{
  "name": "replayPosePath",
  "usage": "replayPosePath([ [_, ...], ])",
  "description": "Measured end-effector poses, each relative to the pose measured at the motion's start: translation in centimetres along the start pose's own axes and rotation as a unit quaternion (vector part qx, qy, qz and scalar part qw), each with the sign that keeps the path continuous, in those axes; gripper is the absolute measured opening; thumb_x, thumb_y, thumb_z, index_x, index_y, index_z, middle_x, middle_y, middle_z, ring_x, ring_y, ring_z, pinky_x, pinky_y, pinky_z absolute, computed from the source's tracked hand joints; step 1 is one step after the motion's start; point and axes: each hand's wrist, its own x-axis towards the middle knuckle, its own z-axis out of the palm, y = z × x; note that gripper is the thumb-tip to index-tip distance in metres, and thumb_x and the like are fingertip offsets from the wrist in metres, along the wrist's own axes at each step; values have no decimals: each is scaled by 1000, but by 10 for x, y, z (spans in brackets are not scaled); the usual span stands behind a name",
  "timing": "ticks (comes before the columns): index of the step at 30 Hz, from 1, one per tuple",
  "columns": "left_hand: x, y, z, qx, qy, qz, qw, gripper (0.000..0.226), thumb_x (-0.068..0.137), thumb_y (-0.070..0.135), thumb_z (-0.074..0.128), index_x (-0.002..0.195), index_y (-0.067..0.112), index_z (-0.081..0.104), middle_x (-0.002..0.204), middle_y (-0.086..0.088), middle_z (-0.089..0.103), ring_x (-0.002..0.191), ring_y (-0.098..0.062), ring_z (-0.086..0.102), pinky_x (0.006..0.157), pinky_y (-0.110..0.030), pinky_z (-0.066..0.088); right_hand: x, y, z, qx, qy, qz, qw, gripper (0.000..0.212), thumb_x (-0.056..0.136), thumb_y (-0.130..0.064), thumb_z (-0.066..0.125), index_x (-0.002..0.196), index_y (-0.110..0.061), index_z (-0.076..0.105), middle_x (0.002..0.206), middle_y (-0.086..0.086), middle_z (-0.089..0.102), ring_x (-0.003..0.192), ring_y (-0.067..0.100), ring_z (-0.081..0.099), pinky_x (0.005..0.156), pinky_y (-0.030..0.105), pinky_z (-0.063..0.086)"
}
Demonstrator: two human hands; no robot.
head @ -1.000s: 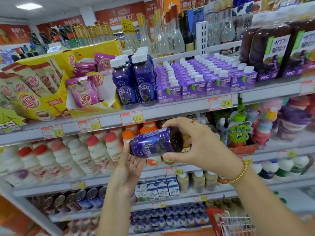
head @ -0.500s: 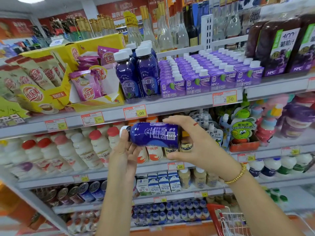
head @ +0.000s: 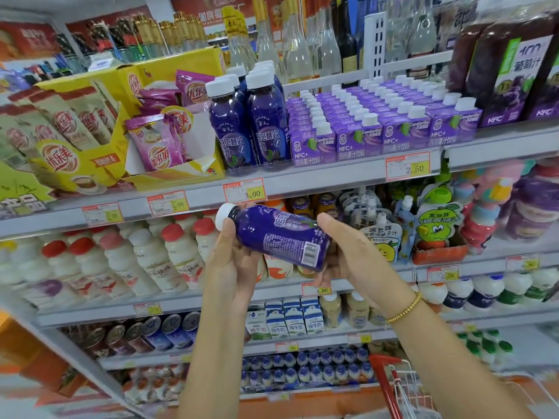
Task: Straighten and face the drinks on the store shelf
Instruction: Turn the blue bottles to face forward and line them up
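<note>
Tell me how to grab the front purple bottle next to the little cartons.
Come from the front and wrap your fingers round the bottle at its narrower shoulder, just under the white cap. It stands upright at the shelf edge, with another bottle close on one side and the cartons on the other, so its sides are hard to reach lower down.

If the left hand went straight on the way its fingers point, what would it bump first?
Probably the 3.00 price tag on the shelf edge above the left hand and its purple bottle, though depth is unclear.
</note>
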Motion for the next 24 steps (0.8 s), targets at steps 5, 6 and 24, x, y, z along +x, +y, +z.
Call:
replayPosePath([
  [5,2,21,17,170,45,57,983,21,76,25,67,94,14,63,77,3,74,75,-7,68,62,-21,56,4,7,-11,-32,-5,-14,999,47,79,-51,68,114,-20,60,112,8,66,96,23,67,78,38,57],
  [6,4,25,21,210,59,71,973,13,79,23,68,89,16,64,74,5,73,73,-6,68,62,-21,56,3,5,-14,-83,-18,-39,996,51,73,-47,73,118,-28,57,116,0,64,99,17,66,76,32,56],
  [24,27,109,61,411,-88,100,902,45,66,49,63,93,14,69,89,-2,75,83,-10,70,72,-24,55,26,-46,7,164,-189,-31,968,60,70,-50,74,112,-7,63,90,24,66,61,25,64,57,26,54],
])
